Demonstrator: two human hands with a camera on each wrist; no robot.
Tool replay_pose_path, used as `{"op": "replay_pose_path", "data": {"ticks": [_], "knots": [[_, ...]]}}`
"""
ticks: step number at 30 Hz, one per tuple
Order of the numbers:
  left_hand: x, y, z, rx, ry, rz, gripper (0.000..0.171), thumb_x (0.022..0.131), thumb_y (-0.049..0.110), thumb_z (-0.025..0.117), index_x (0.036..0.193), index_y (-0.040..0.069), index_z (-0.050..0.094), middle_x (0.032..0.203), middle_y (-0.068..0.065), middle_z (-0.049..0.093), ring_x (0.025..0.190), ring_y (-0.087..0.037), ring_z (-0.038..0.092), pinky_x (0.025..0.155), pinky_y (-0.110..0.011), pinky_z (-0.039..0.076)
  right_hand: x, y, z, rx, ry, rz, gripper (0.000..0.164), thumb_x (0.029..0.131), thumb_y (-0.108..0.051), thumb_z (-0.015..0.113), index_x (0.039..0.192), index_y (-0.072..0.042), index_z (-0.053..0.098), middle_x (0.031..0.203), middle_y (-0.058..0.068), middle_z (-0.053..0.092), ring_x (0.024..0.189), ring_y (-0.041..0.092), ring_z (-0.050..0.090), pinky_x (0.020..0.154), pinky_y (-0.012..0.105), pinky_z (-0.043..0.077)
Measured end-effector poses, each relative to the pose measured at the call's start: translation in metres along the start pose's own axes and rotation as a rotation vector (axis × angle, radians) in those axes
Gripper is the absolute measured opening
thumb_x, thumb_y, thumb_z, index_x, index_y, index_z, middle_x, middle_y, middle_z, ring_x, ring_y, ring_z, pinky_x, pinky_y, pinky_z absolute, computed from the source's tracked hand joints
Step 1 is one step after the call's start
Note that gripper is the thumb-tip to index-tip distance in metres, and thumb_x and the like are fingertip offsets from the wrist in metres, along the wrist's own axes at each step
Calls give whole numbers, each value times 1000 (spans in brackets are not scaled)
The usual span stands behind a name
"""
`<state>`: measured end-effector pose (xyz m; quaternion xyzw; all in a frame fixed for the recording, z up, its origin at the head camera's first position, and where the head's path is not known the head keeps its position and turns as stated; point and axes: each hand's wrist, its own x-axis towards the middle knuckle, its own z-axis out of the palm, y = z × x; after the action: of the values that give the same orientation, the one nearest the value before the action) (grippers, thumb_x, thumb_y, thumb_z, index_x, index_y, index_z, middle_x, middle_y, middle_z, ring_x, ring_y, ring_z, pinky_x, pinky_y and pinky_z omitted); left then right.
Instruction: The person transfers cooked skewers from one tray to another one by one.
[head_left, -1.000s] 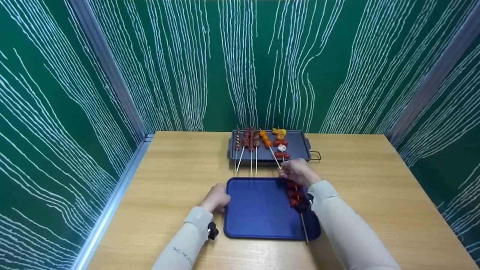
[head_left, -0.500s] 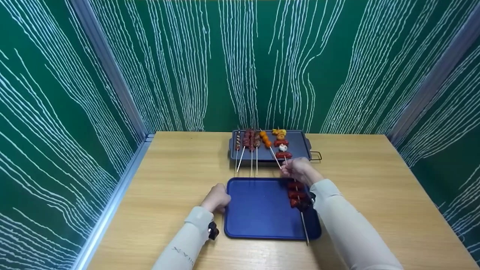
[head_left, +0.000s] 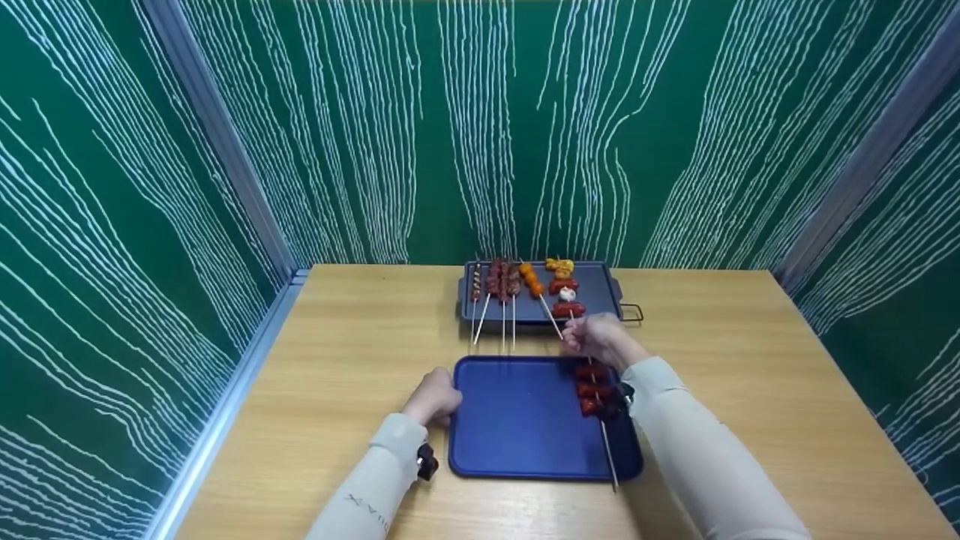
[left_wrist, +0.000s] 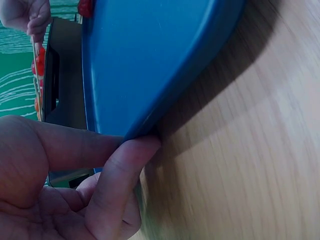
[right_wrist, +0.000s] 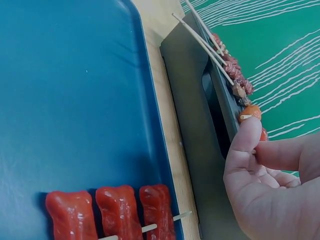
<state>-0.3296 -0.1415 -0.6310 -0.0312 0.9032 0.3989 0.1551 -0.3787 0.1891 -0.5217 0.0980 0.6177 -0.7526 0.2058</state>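
Observation:
My left hand (head_left: 433, 396) pinches the left rim of a blue tray (head_left: 525, 427) lying on the wooden table; in the left wrist view the thumb and a finger meet at its edge. At the front right of a dark grill pan (head_left: 598, 289), my right hand (head_left: 600, 337) pinches the stick of a mixed skewer (head_left: 568, 309) with red, white and yellow pieces. These pieces rest on the pan. A skewer of red chunks (right_wrist: 119, 212) lies along the tray's right side, partly hidden under the right forearm in the head view.
Left of the mixed skewer, an orange-ball skewer (head_left: 531, 277) and several meat skewers (head_left: 499, 279) lie on the pan, sticks jutting over its front. A wire handle (head_left: 632, 312) sticks out at the pan's right. Green patterned walls (head_left: 480, 150) stand behind and beside the table.
The mixed skewer and my right hand have shifted very slightly to the right. The left hand stays on the tray's rim, and the other skewers lie as before.

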Motion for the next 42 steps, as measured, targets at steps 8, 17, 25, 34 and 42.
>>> {"op": "replay_pose_path", "data": {"ticks": [8,17,25,34,42], "knots": [[-13,14,-6,-20,-8,-8,21,82,-6,46,71,11,51,70,-15,65,42,-24,67,39,-37,60,-4,-2,-1,6,5,-6,23,102,16,38,117,12,55,73,5,67,64,10,65,61,19,57],[-13,15,-2,-29,28,-4,13,85,-6,48,81,4,57,80,-21,66,45,-26,69,42,-39,63,-8,-6,-3,0,31,2,21,103,14,42,119,10,55,74,4,71,64,10,67,62,20,61],[2,0,2,-25,4,-13,13,84,-5,49,85,4,59,79,-18,66,48,-25,71,46,-40,65,-17,-9,-5,-30,30,0,18,106,11,43,109,3,60,77,4,72,69,11,69,68,21,63],[-3,3,0,-23,9,8,14,83,-6,48,80,5,56,76,-18,67,46,-25,70,44,-39,64,-29,-14,-6,-64,4,-19,19,107,9,39,111,3,57,77,2,71,69,11,66,67,21,62],[-50,44,-18,-26,33,16,21,81,-9,47,70,8,51,72,-22,66,44,-25,69,41,-34,61,-38,-19,-6,-58,-6,-27,18,104,12,43,116,5,55,79,4,71,69,12,67,67,21,62]]}}
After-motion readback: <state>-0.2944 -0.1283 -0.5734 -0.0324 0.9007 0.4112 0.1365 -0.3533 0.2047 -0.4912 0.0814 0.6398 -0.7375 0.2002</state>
